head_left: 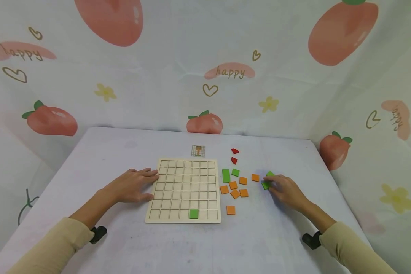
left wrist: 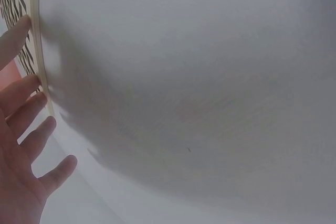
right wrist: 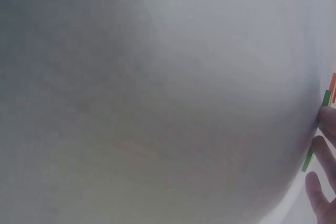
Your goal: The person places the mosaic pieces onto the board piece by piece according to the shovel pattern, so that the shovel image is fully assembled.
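My left hand [head_left: 136,185] rests along the left edge of a pale wooden grid board [head_left: 183,163], fingers spread and fingertips at its rim. The left wrist view also shows the fingers [left wrist: 21,98] against the board's side. One green square [head_left: 193,214] sits in a cell of the board's bottom row. Right of the board, my right hand [head_left: 287,191] bends its fingers over green tile pieces [head_left: 266,185], pinching at them low over the table. Green shows on both sides of the fingertips in the right wrist view, the middle being hidden.
Several orange squares [head_left: 244,193] lie between the board and the right hand. Near them are a green rectangle [head_left: 226,176], a small green square [head_left: 235,172] and two red wedges [head_left: 234,160]. A small pattern card [head_left: 198,151] lies behind the board. A printed cloth backs the table.
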Demonstrator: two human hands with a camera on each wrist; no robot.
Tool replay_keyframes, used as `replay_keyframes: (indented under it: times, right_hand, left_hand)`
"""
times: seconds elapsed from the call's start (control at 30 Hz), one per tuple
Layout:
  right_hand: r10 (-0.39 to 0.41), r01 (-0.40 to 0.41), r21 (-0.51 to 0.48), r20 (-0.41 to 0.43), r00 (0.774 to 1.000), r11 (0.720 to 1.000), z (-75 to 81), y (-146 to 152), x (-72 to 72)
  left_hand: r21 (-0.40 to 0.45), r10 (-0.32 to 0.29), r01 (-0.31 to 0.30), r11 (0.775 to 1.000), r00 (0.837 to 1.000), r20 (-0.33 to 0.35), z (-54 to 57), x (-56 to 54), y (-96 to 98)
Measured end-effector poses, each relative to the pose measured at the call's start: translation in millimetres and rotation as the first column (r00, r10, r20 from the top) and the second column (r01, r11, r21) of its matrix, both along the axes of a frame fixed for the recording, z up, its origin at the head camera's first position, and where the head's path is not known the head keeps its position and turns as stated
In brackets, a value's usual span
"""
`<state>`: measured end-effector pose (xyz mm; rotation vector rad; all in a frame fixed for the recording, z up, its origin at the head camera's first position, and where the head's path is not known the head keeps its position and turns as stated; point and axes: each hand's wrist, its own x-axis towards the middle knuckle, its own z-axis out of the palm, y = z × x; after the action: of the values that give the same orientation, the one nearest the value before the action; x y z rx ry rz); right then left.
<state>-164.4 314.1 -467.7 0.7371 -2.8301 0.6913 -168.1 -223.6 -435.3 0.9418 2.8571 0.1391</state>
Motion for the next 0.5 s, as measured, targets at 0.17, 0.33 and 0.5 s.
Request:
replay_keyframes:
  times: [0.17, 0.33, 0.5]
  right_hand:
    - [0.010, -0.010, 0.004, -0.008, 1.000, 1.000, 1.4, -1.1, 1.3]
    - [0.032, -0.032, -0.027, -0.002, 0.999, 0.999, 7.4, -7.1, -1.9]
    - [0.083, -0.082, -0.114, 0.006, 0.997, 0.990, 14.1, -21.9, -6.4]
  left_hand:
    - [0.007, 0.003, -0.003, 1.000, 1.000, 0.004, 1.0, 0.2, 0.0]
    - [0.006, 0.001, -0.001, 1.000, 1.000, -0.005, 0.1, 0.2, -0.9]
    - [0.009, 0.002, -0.002, 1.000, 1.000, -0.004, 0.2, 0.6, -0.4]
